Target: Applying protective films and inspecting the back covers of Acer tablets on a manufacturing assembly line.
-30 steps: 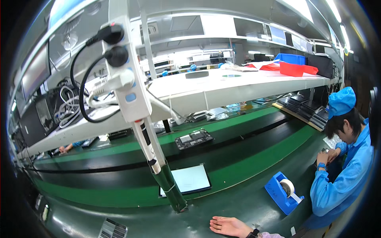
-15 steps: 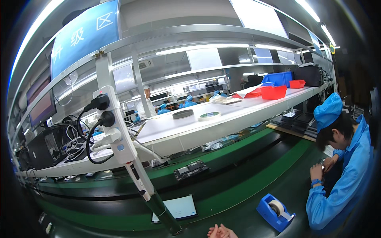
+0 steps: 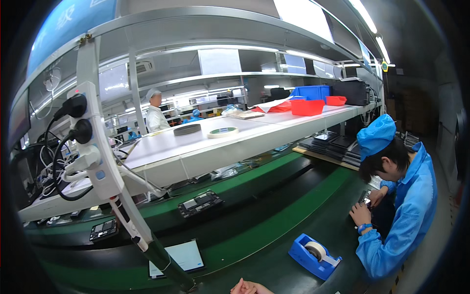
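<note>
At the lower edge, my left hand (image 3: 238, 287) and my right hand (image 3: 256, 288) are close together and appear to touch. Only small parts of them show, the rest being cut off, so I cannot make out anything held. To their right on the dark green bench stands a blue tape dispenser (image 3: 310, 259) with a roll of pale tape. Left of them, beyond the foot of a post, lies a tablet (image 3: 185, 258) with a lit pale screen. Farther off is an opened electronic device (image 3: 200, 203) with its inner parts exposed.
A power strip (image 3: 100, 147) with plugs and cables is on the post (image 3: 164, 262) at left. A co-worker in blue (image 3: 401, 206) handles a small device at right. The white shelf (image 3: 161, 152) carries tape rolls and red and blue bins. Another opened device (image 3: 103, 230) lies at left.
The view has swung right, so the bench things and shelf sit farther left in the picture. My hands stay together at the lower edge. Another opened device shows at left.
</note>
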Demonstrator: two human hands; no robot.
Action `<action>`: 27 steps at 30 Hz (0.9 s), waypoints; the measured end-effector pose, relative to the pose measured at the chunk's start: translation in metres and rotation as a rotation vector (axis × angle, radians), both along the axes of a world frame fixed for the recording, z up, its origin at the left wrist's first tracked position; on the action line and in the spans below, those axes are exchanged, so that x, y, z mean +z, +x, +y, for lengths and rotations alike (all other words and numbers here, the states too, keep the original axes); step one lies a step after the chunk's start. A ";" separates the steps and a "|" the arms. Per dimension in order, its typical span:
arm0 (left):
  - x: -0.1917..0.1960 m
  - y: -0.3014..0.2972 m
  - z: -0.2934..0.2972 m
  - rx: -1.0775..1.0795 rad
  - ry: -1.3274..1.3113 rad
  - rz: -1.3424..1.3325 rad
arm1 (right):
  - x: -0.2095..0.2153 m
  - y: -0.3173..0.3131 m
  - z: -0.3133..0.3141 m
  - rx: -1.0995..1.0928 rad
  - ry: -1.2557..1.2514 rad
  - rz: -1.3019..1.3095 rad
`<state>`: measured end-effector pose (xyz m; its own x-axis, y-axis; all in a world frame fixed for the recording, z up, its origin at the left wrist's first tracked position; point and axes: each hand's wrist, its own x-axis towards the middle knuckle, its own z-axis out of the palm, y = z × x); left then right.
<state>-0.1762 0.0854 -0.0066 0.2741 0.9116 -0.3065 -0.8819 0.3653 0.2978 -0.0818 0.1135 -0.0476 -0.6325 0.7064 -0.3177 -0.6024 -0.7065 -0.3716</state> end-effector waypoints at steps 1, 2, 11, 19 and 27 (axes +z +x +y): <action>0.002 0.000 0.000 0.001 -0.005 0.003 | 0.003 -0.001 -0.002 -0.039 -0.031 -0.004; 0.001 0.001 0.000 -0.008 -0.008 0.001 | 0.003 -0.001 -0.003 -0.076 -0.061 -0.008; 0.008 0.003 -0.005 -0.003 0.002 0.059 | 0.009 0.004 -0.004 -0.005 -0.063 0.070; 0.010 0.004 -0.006 0.001 -0.017 0.035 | -0.005 0.007 -0.001 0.058 -0.005 0.250; 0.008 0.004 -0.005 0.010 -0.023 0.024 | -0.004 0.007 0.002 0.088 0.027 0.256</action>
<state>-0.1724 0.0806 0.0016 0.2578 0.9068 -0.3335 -0.8781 0.3639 0.3105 -0.0751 0.1152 -0.0513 -0.7489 0.6515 -0.1212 -0.6161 -0.7519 -0.2347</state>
